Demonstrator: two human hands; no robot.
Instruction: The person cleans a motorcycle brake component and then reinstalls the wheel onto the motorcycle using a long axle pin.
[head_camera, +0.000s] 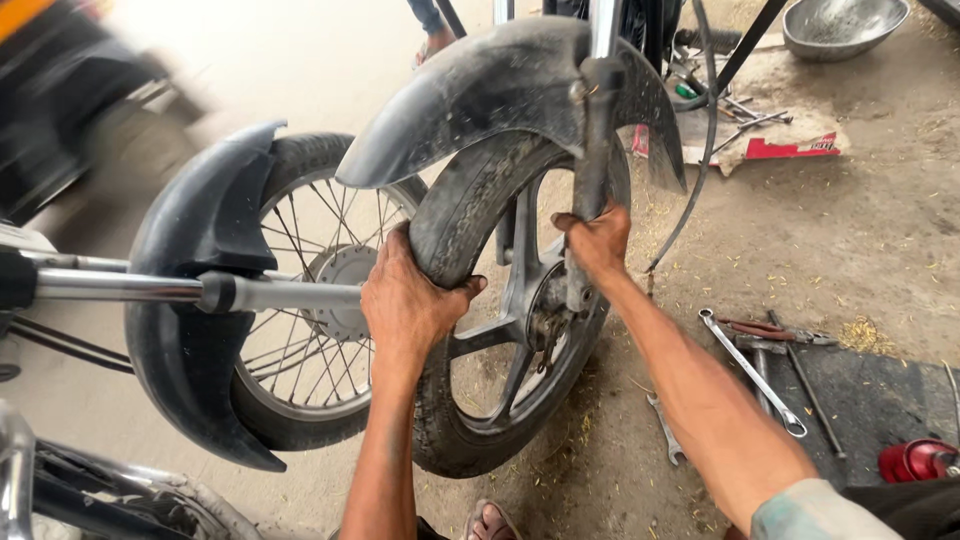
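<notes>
Head: 2 hands (405, 300) on wheel (480, 400)

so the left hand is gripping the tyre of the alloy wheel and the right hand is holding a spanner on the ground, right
Not quite. The left hand does grip the tyre of the alloy wheel, but the right hand is wrapped around the fork leg beside the wheel. The spanners lie untouched on the ground, as the head view shows.

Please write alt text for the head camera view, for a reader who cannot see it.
The left hand grips a black rubber motorcycle tyre while the right hand holds the grey metal fork leg. Long steel spanners lie on the ground.
</notes>
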